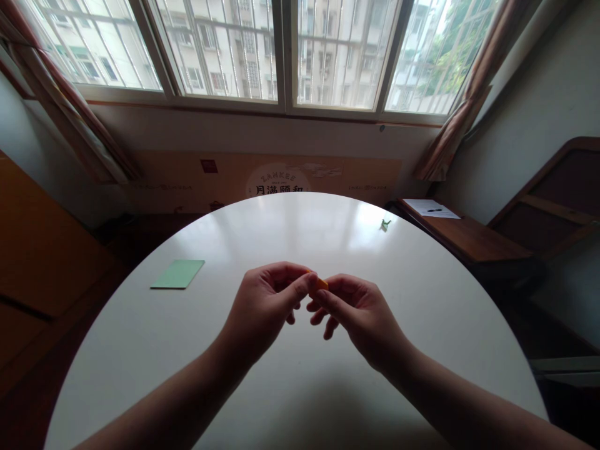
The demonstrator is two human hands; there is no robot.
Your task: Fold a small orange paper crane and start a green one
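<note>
Above the white round table (300, 387), my left hand (267, 300) and my right hand (363, 312) meet at the fingertips. Between them they pinch a small orange piece (322, 284), which may be folded paper; most of it is hidden behind my thumbs and fingers. Both thumbs press on it from the near side. My right hand's lower fingers hang loosely curled beneath. To the left on the table lies a flat stack of square green paper (178, 274). Near the far right rim sits a tiny green folded figure (385, 225), apart from both hands.
A brown wooden bench or low table (487, 240) stands beyond the right rim, with a white sheet (431, 209) and a dark pen on it. Behind the table are a printed cardboard panel (187, 175) and barred windows. A wooden cabinet (47, 250) stands at left.
</note>
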